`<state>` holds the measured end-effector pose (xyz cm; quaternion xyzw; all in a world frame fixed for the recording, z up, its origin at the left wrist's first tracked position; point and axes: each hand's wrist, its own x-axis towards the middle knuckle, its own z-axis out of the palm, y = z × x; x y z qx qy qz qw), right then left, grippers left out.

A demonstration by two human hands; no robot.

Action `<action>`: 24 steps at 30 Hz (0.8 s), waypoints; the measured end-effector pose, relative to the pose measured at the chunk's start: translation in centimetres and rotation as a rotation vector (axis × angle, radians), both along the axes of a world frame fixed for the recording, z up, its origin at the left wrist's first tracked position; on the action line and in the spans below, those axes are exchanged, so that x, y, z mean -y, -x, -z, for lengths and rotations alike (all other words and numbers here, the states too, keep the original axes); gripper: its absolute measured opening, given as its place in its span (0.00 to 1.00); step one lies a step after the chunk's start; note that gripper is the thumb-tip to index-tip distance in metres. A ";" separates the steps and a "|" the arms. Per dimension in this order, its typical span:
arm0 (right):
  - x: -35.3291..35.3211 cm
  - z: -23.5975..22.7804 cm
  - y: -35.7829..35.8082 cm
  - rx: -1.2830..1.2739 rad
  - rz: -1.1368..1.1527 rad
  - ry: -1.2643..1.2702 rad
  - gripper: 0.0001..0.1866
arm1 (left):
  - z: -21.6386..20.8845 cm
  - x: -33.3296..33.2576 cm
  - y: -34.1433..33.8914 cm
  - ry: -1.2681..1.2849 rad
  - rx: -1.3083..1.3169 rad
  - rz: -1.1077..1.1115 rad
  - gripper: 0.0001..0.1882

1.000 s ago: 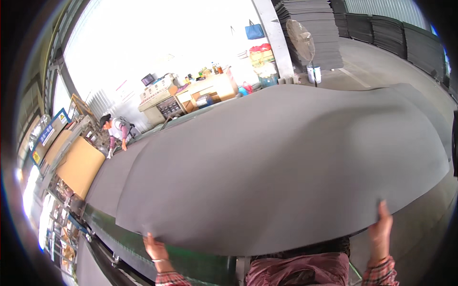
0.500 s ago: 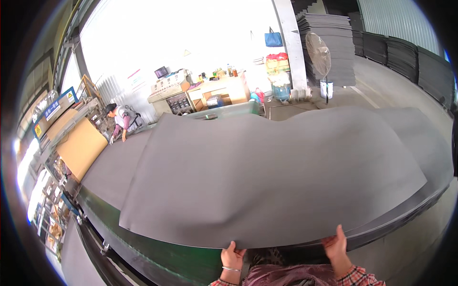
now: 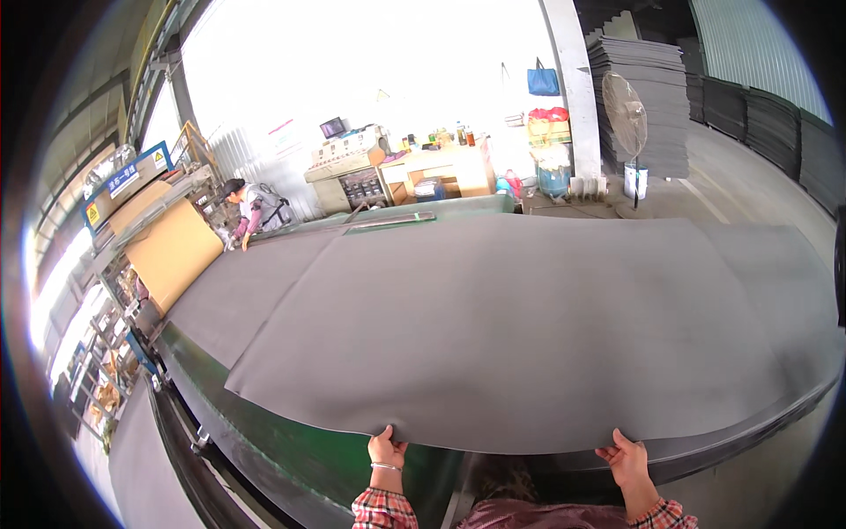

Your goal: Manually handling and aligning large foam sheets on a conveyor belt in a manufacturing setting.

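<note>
A large dark grey sheet (image 3: 493, 326) spreads across the green-topped conveyor table (image 3: 308, 450) in front of me. My left hand (image 3: 387, 448) pinches its near edge, thumb on top and fingers beneath. Farther right, my right hand (image 3: 624, 456) grips the same edge, also with the thumb above and the fingers partly hidden under it. Between my hands the edge bows slightly toward me. Another grey sheet (image 3: 256, 278) lies beyond its left edge and runs up to the tan roll at the far left.
A co-worker (image 3: 257, 212) bends over the far left end beside the tan roll (image 3: 172, 256). Behind the table stand a control console (image 3: 348, 159), a wooden desk (image 3: 445, 167) and a pedestal fan (image 3: 627, 115). Stacked grey sheets (image 3: 639, 97) rise at the back right.
The grey sheet has settled flatter, its raised far edge now lower. My left hand has shifted left along the near edge, still holding it. The view has turned slightly left.
</note>
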<state>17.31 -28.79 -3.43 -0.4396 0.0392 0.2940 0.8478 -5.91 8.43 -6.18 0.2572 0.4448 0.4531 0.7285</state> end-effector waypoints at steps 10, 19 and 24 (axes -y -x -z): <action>3.8 3.2 -7.7 -0.188 0.188 0.032 0.13 | 3.1 -10.2 2.8 -0.021 -0.136 -0.249 0.08; -7.2 -2.8 1.8 -0.032 -0.111 -0.137 0.18 | -3.0 10.9 -3.6 0.075 0.239 0.383 0.20; -8.9 -0.2 3.1 0.175 -0.554 -0.076 0.23 | -2.0 12.3 -6.3 0.116 0.180 0.308 0.09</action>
